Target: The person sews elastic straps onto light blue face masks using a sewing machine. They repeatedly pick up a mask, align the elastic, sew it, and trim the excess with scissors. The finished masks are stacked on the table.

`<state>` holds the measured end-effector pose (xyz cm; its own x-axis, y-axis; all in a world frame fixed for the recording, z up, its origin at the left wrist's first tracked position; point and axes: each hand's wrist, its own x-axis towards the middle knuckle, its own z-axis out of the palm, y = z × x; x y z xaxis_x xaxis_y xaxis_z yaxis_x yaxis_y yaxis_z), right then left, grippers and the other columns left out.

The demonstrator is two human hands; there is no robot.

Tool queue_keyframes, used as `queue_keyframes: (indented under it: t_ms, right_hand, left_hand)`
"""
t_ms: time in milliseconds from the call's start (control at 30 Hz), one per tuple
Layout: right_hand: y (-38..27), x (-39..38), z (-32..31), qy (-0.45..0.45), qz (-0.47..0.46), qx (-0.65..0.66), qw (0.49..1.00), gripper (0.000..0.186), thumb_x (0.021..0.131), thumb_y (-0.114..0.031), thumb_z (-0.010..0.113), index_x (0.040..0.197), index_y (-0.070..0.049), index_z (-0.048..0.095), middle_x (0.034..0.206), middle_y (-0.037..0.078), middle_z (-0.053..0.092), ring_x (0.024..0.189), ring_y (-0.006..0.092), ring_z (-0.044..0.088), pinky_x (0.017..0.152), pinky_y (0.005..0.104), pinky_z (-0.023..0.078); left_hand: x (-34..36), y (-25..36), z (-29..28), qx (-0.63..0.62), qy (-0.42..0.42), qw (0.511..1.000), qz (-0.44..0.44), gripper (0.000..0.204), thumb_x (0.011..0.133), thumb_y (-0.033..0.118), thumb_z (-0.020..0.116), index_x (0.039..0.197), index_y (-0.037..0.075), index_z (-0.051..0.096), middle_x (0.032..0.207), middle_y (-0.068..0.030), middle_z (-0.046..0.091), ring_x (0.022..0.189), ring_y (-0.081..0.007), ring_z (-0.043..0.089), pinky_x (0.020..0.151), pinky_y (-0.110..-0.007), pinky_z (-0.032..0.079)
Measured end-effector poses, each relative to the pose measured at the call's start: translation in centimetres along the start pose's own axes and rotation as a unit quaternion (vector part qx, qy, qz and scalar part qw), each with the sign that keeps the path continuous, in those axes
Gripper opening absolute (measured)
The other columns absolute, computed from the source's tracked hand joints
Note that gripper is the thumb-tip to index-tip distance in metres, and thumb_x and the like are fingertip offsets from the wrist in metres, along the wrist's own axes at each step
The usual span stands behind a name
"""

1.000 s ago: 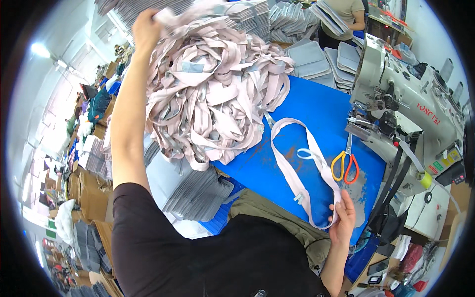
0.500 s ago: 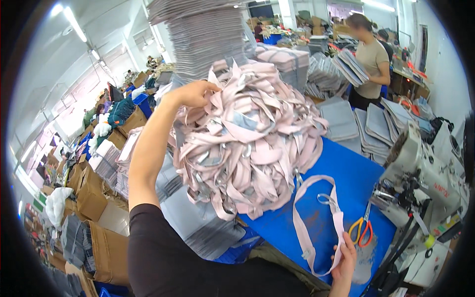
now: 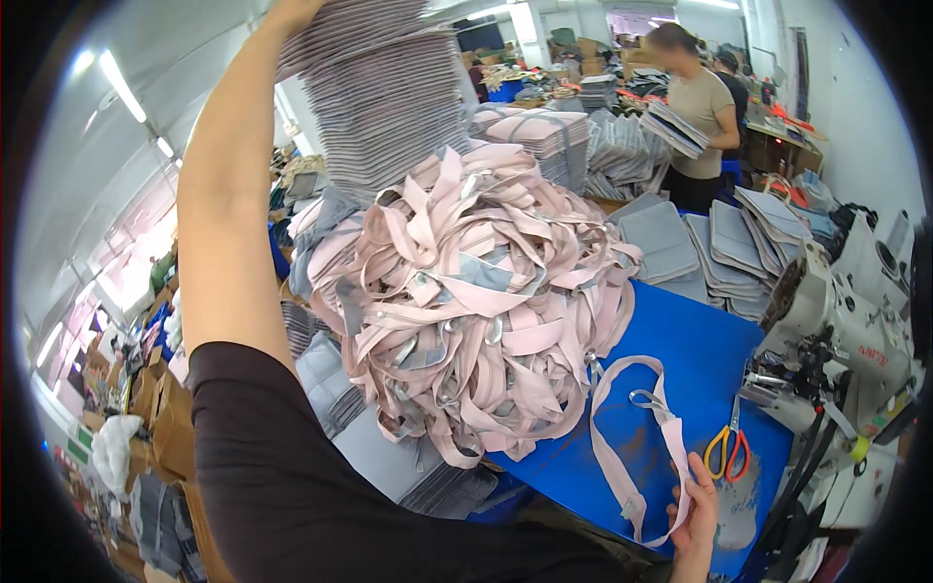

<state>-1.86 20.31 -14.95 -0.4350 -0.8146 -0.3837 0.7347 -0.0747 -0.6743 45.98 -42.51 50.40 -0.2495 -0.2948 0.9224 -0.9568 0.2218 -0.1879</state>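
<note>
My left arm reaches up to the top of a tall stack of grey fabric panels (image 3: pixel 384 107). Only part of my left hand (image 3: pixel 294 14) shows beside the stack's upper corner; its fingers are cut off by the frame edge. My right hand (image 3: pixel 696 510), low on the right, is closed on a pale pink strap (image 3: pixel 677 449). That strap loops over the blue table, with a metal ring on it. A big tangled heap of pink and grey straps (image 3: pixel 505 301) lies between my arms. Scissors (image 3: pixel 729 449) with orange and yellow handles lie just right of my right hand.
A white sewing machine (image 3: pixel 841 311) stands at the right of the blue table (image 3: pixel 671 325). Grey panels (image 3: pixel 661 238) lie beyond the heap, and more are stacked at its lower left (image 3: pixel 428 466). A person (image 3: pixel 695 112) holding panels stands at the back right.
My left hand has left the strap heap and risen to the top of the panel stack. My right hand keeps the strap. The view has shifted slightly.
</note>
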Motion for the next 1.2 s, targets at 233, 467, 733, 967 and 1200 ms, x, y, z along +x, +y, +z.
queue_keyframes:
  t_ms: [233, 467, 733, 967, 1200]
  right_hand:
    - [1.0, -0.8, -1.0, 0.026, -0.044, -0.005, 0.999, 0.052, 0.095, -0.003, 0.058, 0.147, -0.002, 0.054, 0.130, 0.014, 0.068, 0.079, 0.0129, 0.071, 0.052, 0.0231, 0.058]
    - [-1.4, -1.2, 1.0, 0.057, -0.260, -0.091, 0.960, 0.042, 0.100, -0.002, 0.058, 0.141, 0.002, 0.057, 0.132, 0.017, 0.065, 0.098, 0.0255, 0.075, 0.067, 0.0288, 0.063]
    - [-4.7, 0.5, 7.2, -0.093, -0.208, -0.225, 0.947, 0.036, 0.106, -0.029, 0.059, 0.119, 0.003, 0.069, 0.105, 0.007, 0.070, 0.091, 0.0132, 0.065, 0.080, 0.0268, 0.050]
    - [-6.4, 1.3, 0.8, -0.232, -0.387, -0.378, 0.808, 0.018, 0.098, -0.015, 0.063, 0.101, 0.002, 0.069, 0.085, 0.010, 0.068, 0.078, 0.0238, 0.063, 0.073, 0.0363, 0.050]
    - [-10.0, -0.5, -1.1, -0.228, -0.180, -0.540, 0.790, 0.012, 0.099, -0.010, 0.068, 0.101, 0.002, 0.071, 0.092, 0.000, 0.067, 0.087, 0.0095, 0.061, 0.076, 0.0279, 0.048]
  left_hand:
    - [-1.4, 6.1, -5.2, 0.021, 0.077, 0.997, -0.004, 0.025, 0.092, 0.025, 0.069, 0.101, 0.003, 0.077, 0.103, -0.0237, 0.074, 0.095, -0.0383, 0.072, 0.087, -0.045, 0.056]
    - [-16.0, 27.2, -17.1, -0.159, 0.211, 0.939, 0.220, 0.011, 0.089, 0.014, 0.070, 0.091, 0.004, 0.073, 0.091, -0.0225, 0.071, 0.081, -0.0395, 0.068, 0.074, -0.043, 0.054]
    - [-51.2, 51.1, -27.7, -0.473, -0.165, 0.717, 0.484, 0.031, 0.078, 0.012, 0.068, 0.098, -0.011, 0.063, 0.077, -0.0154, 0.062, 0.065, -0.0263, 0.069, 0.046, -0.040, 0.053]
    - [-50.8, 59.5, -23.2, -0.663, -0.215, 0.571, 0.433, 0.045, 0.084, 0.044, 0.077, 0.100, 0.002, 0.070, 0.103, -0.0185, 0.068, 0.099, -0.0370, 0.066, 0.086, -0.049, 0.052]
    - [-47.5, 59.9, -14.0, -0.525, -0.578, 0.344, 0.521, 0.027, 0.096, 0.025, 0.072, 0.090, 0.002, 0.058, 0.078, -0.0118, 0.056, 0.076, -0.0273, 0.057, 0.070, -0.038, 0.045]
